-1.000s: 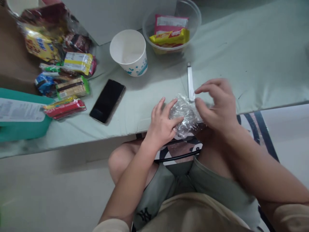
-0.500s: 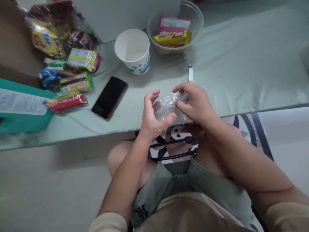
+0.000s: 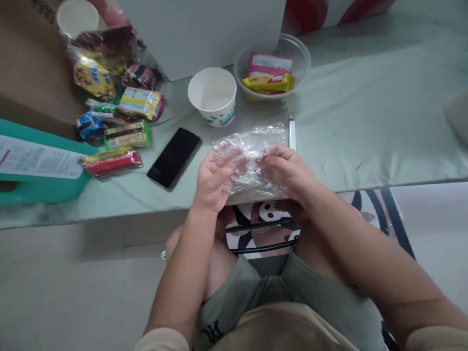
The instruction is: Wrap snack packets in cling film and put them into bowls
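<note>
A crinkled clear plastic bag (image 3: 256, 139) is spread between my two hands near the table's front edge. My left hand (image 3: 215, 178) grips its left side, thumb on top and fingers partly behind the film. On the other side, my right hand (image 3: 287, 168) pinches the bag between thumb and fingers. A white utility knife or similar slim tool (image 3: 292, 134) lies just beyond my right hand. To the left of the bag rests a dark phone (image 3: 174, 158), and behind it stands a white paper cup (image 3: 214, 97) with blue print.
A clear plastic bowl (image 3: 302, 63) holds a yellow snack packet (image 3: 268, 84) and a pink one. Several wrapped snacks (image 3: 127, 134) are piled at the left, by a teal container (image 3: 47, 187). A pale box (image 3: 215, 34) stands at the back.
The bag was bunched up between my hands and is now spread out wider. My left hand has moved left and closed on the film. The view has shifted slightly.
</note>
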A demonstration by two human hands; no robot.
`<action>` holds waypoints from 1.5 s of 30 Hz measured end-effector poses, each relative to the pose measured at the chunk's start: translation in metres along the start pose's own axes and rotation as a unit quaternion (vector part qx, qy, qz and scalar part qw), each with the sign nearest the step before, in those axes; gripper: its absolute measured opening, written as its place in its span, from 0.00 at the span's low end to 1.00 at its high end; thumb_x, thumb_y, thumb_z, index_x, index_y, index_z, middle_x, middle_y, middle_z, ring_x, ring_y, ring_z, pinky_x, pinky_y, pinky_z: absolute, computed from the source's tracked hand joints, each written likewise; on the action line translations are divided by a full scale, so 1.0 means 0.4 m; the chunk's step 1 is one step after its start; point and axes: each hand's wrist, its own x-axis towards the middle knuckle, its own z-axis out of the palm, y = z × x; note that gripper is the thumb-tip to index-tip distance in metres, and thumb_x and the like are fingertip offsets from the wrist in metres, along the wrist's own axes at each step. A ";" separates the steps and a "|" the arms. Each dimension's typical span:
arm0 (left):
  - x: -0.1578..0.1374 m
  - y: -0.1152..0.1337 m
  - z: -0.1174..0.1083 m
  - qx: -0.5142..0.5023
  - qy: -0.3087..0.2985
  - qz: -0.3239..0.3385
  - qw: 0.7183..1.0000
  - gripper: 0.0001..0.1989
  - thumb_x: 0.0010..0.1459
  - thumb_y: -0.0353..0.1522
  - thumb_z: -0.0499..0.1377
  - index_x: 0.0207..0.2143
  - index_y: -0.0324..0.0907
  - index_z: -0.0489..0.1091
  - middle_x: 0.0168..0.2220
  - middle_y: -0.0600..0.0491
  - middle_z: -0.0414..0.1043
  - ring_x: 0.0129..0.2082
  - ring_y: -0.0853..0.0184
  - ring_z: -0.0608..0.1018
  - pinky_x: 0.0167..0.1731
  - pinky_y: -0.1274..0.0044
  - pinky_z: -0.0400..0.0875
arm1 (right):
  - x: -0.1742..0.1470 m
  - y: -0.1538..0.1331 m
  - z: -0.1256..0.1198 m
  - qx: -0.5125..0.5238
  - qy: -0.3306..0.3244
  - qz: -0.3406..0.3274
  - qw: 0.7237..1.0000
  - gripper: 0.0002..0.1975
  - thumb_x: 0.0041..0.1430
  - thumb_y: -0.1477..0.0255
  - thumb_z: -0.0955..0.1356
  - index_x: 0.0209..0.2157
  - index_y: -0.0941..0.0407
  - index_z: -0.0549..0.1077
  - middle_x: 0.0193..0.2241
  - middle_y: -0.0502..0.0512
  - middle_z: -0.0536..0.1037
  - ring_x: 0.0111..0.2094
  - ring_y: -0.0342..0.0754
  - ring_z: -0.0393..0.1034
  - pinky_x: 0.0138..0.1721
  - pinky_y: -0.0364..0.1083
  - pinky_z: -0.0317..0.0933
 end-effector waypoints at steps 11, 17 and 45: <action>-0.006 0.009 -0.006 0.179 -0.029 -0.080 0.980 0.15 0.51 0.34 0.67 0.42 0.45 0.71 0.17 0.62 0.70 0.11 0.73 0.69 0.10 0.82 0.58 | 0.006 0.031 -0.018 -0.127 0.094 -0.049 0.986 0.17 0.52 0.58 0.73 0.39 0.53 0.73 0.16 0.41 0.68 0.17 0.40 0.62 0.21 0.43 0.54; 0.002 0.019 -0.006 0.074 -0.001 -0.033 0.997 0.06 0.47 0.33 0.65 0.27 0.43 0.71 0.20 0.59 0.68 0.16 0.75 0.70 0.17 0.81 0.67 | 0.007 0.039 -0.030 -0.073 0.089 -0.052 0.992 0.18 0.47 0.63 0.74 0.38 0.50 0.68 0.20 0.42 0.69 0.18 0.41 0.62 0.19 0.42 0.52; 0.035 -0.039 -0.071 0.240 -0.001 0.136 0.961 0.29 0.51 0.31 0.63 0.55 0.53 0.58 0.53 0.50 0.66 0.45 0.67 0.78 0.37 0.78 0.77 | 0.021 0.049 -0.029 -0.097 0.067 -0.038 0.992 0.25 0.44 0.63 0.78 0.41 0.54 0.67 0.29 0.46 0.71 0.27 0.40 0.66 0.29 0.42 0.63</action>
